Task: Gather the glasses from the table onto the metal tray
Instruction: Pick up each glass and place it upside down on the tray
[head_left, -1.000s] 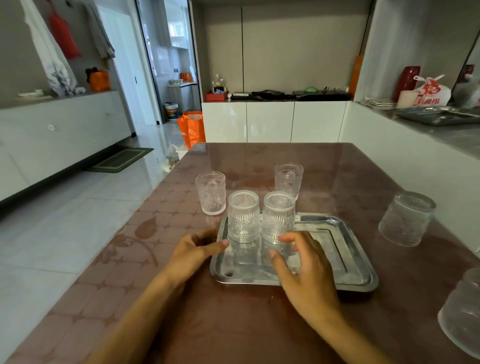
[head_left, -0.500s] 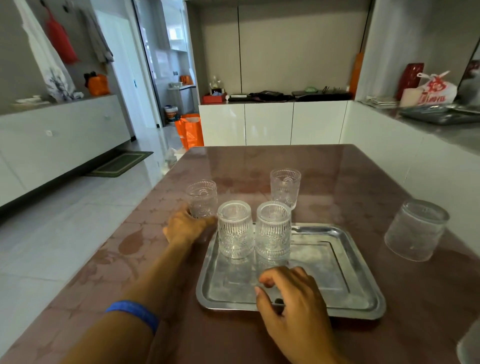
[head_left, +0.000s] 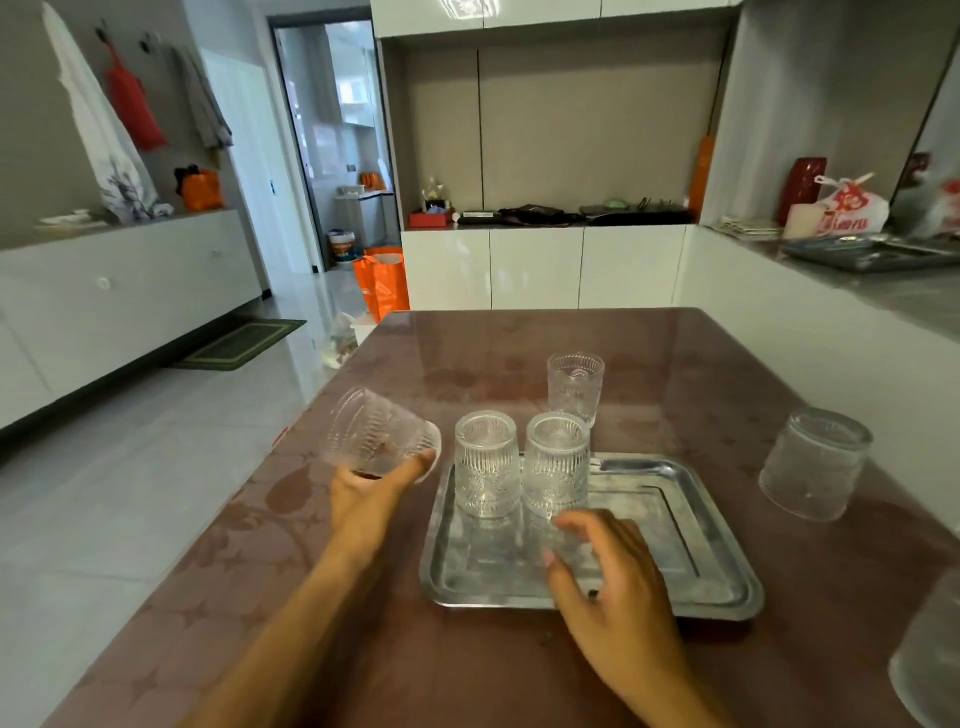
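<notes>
A person's view down at a reddish-brown patterned bench (head_left: 519, 364) with a rectangular metal tray (head_left: 696, 566) near the front edge. Two ribbed clear glasses stand upside down, side by side and almost touching, at the tray's far left corner: the left inverted glass (head_left: 487, 465) and the right inverted glass (head_left: 557, 465). The left hand (head_left: 371, 493) is closed around a third ribbed glass (head_left: 382, 439), lifted clear of the bench and tipped sideways, just left of the tray. The right hand (head_left: 618, 577) hovers over the tray's front edge, fingers loosely curled and holding nothing, its fingertips close to the right inverted glass. Off the tray, an upright glass (head_left: 575, 387) stands just behind it, an overturned frosted glass (head_left: 813, 465) sits to the right, and another glass (head_left: 930, 660) is partly cut off at the lower right.

Risks, as a judgement: the tilted glass is pinched mainly near its rim and could slip; setting it down close beside the pair could knock them together or topple them; the right hand's fingers could nudge the nearest glass
</notes>
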